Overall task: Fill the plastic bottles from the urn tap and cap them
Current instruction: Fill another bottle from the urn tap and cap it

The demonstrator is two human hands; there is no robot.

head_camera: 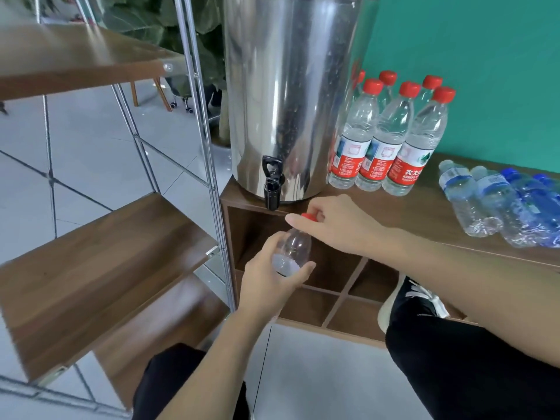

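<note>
Head view: below the urn tap (271,187), your left hand (266,283) grips a bottle (292,253) while your right hand (336,221) pinches its red cap (309,217). Right of the tap, capped bottles (385,134) stand done; blue bottles (500,204) lie on the surface (424,213), probably unfilled.

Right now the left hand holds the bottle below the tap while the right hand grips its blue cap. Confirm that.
Not quite: the cap is red, not blue, as the head view shows. The rest stands: the left hand holds the bottle below the tap, and the right hand grips the cap.
</note>
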